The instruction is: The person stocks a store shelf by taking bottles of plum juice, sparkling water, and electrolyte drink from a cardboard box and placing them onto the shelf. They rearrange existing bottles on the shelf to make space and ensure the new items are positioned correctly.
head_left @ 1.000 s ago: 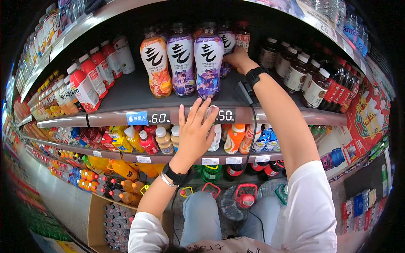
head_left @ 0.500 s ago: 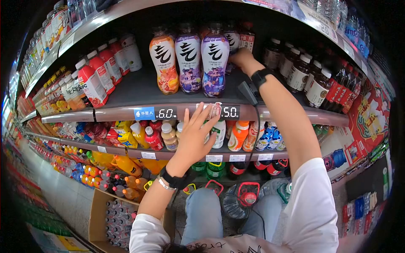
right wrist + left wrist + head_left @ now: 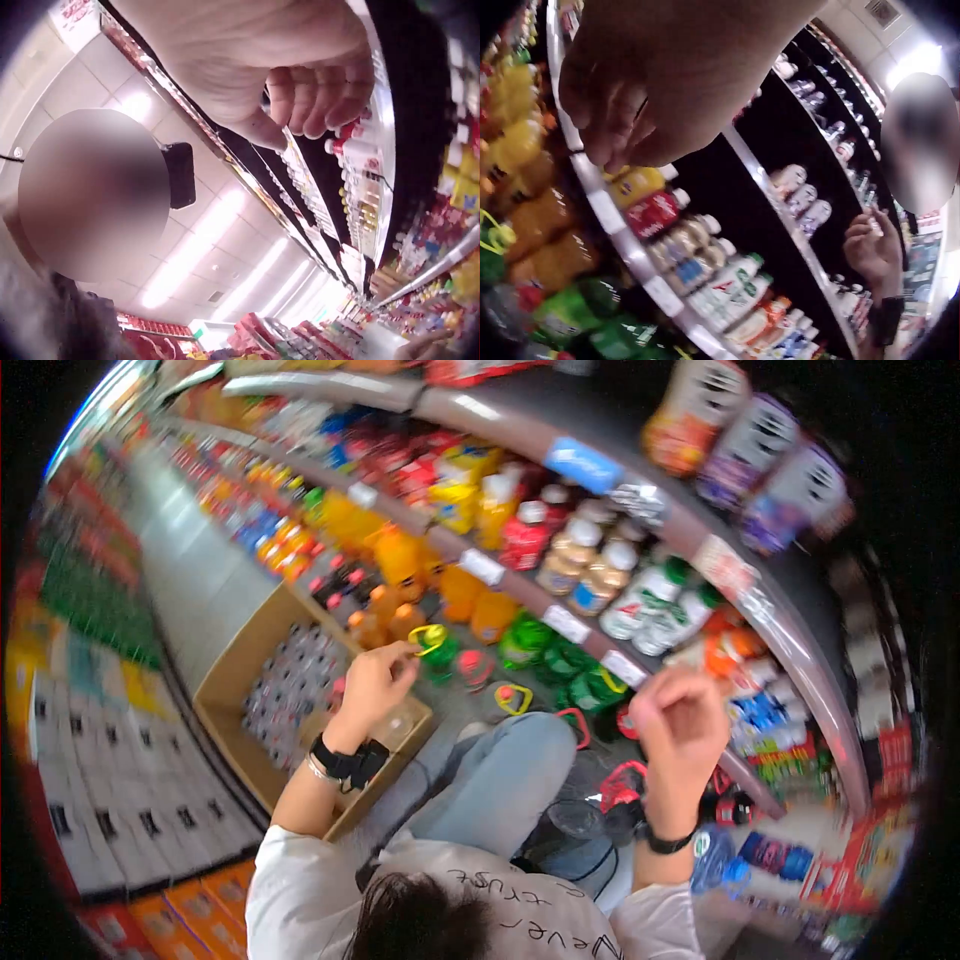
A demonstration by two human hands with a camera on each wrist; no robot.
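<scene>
My left hand (image 3: 375, 685) hovers over the edge of an open cardboard box (image 3: 250, 630) packed with small bottles. Its fingers hang loosely curled with nothing in them. Close beyond it in the head view is a green bottle (image 3: 437, 660) with a yellow carry handle. My right hand (image 3: 685, 730) is raised in front of the lower shelves, fingers loosely bent and holding nothing, as the right wrist view also shows. Up at the right stand an orange-labelled bottle (image 3: 692, 415) and two purple-labelled bottles (image 3: 795, 498) on the upper shelf.
Shelves of juice and milk drinks (image 3: 605, 575) curve across in front. Large bottles with red handles (image 3: 622, 785) stand on the floor by my knees. An aisle (image 3: 185, 520) runs off at the left, beside stacked white cartons (image 3: 110, 780).
My view has swung left and down. My right hand has come out from behind the purple-labelled bottles, and my left has left the shelf edge for the cardboard box.
</scene>
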